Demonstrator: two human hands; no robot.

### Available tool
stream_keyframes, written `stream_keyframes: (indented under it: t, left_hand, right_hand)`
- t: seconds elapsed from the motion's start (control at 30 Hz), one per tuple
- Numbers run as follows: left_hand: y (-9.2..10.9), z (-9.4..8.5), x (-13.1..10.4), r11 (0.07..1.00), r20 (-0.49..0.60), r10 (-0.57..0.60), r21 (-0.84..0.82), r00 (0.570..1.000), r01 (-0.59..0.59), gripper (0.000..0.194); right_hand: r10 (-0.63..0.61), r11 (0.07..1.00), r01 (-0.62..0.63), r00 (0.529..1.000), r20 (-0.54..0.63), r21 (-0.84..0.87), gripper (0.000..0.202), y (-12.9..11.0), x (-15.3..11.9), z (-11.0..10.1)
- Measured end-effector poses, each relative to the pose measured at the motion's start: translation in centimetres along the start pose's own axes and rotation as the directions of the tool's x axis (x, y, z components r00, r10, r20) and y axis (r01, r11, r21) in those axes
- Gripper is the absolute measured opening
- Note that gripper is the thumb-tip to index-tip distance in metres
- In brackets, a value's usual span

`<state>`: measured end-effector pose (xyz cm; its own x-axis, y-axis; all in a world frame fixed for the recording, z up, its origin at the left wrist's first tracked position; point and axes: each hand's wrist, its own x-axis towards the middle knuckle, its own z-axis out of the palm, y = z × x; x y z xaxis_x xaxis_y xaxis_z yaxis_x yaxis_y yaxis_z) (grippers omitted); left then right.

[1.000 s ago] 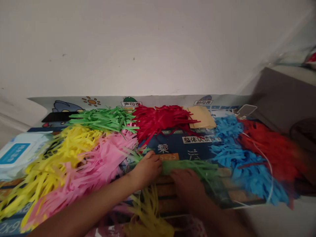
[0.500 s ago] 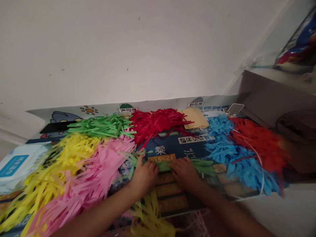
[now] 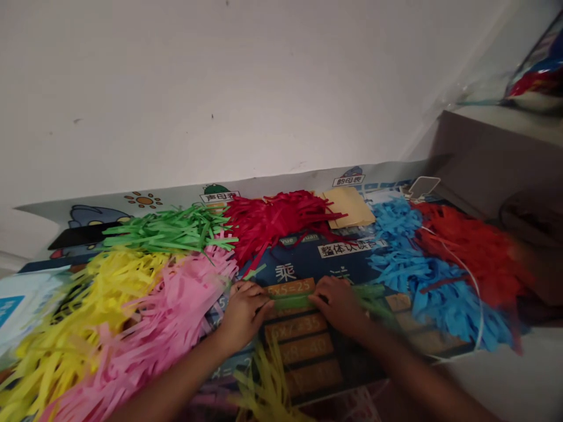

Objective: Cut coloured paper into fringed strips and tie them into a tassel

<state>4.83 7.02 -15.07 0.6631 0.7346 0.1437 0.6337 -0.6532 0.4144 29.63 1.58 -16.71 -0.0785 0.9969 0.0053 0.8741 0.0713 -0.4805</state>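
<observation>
Between my two hands runs a light green bundle of paper strips (image 3: 291,301), held level above the printed mat (image 3: 299,258). My left hand (image 3: 247,308) is closed round its left part, and my right hand (image 3: 336,305) grips it further right. Loose strip ends fan out past my right hand. Below my hands hang yellow paper strips (image 3: 268,375), blurred. Left of my left hand lies a heap of pink paper strips (image 3: 176,305). Red paper strips (image 3: 279,220) lie beyond my hands, and blue paper strips (image 3: 404,258) are to the right.
Yellow strips (image 3: 109,287) and green strips (image 3: 171,228) lie at the left, near a white packet (image 3: 30,299). A tan paper piece (image 3: 349,208) sits at the back. At the right are orange-red strips (image 3: 475,252), a white cord (image 3: 472,272) and a dark box (image 3: 492,152).
My hands have spread slightly apart, the left one moving left, and more of the green bundle shows between them. The view has shifted a little.
</observation>
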Motion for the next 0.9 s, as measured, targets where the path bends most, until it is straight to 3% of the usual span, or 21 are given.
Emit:
stream_keyframes:
  t: [0.13,0.3,0.43,0.53,0.6,0.67,0.77,0.9]
  left_hand:
    - [-0.2,0.7,0.4,0.993,-0.009,-0.051,0.107,0.999,0.052,0.026]
    - [-0.4,1.5,0.7,0.979,0.025,-0.038,0.203,0.999,0.032,0.026]
    - [-0.5,1.4,0.6,0.963,-0.053,-0.016,0.268,0.998,0.029,0.016]
    - [-0.5,0.9,0.3,0.937,-0.057,0.18,0.313,0.982,-0.154,0.013]
    - [-0.2,0.5,0.2,0.897,0.012,0.303,0.334,0.953,-0.289,0.016]
    - [0.4,0.1,0.2,0.873,0.083,0.321,0.361,0.943,-0.329,0.013]
    - [1.7,-0.1,0.5,0.862,0.13,0.281,0.401,0.951,-0.309,0.01]
    - [2.6,0.0,1.1,0.867,0.088,0.251,0.422,0.964,-0.265,0.014]
  right_hand:
    - [0.014,0.996,-0.015,1.0,-0.012,-0.085,0.021,0.0,0.5,0.4]
    - [-0.026,0.994,0.021,0.999,-0.045,-0.109,0.022,0.1,0.7,0.7]
    - [-0.005,0.991,-0.011,0.993,-0.118,-0.136,0.019,0.1,0.3,0.3]
    - [-0.2,0.963,0.157,0.961,-0.19,-0.22,0.007,0.2,-0.6,-0.5]
    - [-0.388,0.896,0.34,0.912,-0.133,-0.284,0.009,0.3,-1.2,-0.8]
    - [-0.5,0.824,0.454,0.864,-0.059,-0.338,0.01,0.6,-1.4,-0.8]
    - [-0.542,0.78,0.498,0.84,-0.012,-0.379,0.01,0.9,-0.8,-0.7]
    - [-0.449,0.836,0.395,0.891,-0.062,-0.381,0.008,0.0,0.3,-1.0]
